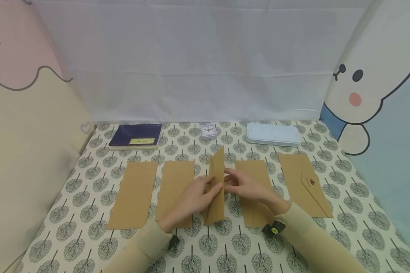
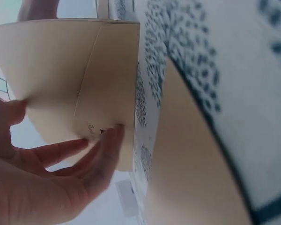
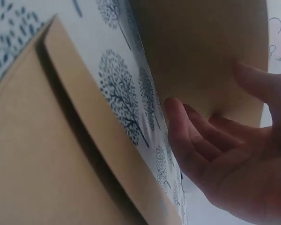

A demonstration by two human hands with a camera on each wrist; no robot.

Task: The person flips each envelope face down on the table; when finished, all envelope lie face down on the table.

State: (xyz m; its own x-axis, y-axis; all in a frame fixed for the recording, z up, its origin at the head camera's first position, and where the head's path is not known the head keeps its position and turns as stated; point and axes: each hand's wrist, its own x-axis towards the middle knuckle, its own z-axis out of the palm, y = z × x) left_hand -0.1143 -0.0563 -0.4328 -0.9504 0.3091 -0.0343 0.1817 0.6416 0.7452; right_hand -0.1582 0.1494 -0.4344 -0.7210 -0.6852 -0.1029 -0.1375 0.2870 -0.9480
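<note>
Envelope [image 1: 219, 201] held upright, tree-print cloth [image 1: 240, 242] below, pale curtain [image 1: 205, 57] behind

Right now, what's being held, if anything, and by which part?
The middle brown envelope, turned up on its side, is held by its opposite faces: left hand on the flap side, right hand on the plain side.

curtained nook [image 1: 205, 68], tree-print tablecloth [image 1: 68, 212], cartoon side panels [image 1: 382, 68]

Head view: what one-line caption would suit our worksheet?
Left hand and right hand steady a brown envelope on edge between two pairs of flat envelopes on a tree-print cloth.
</note>
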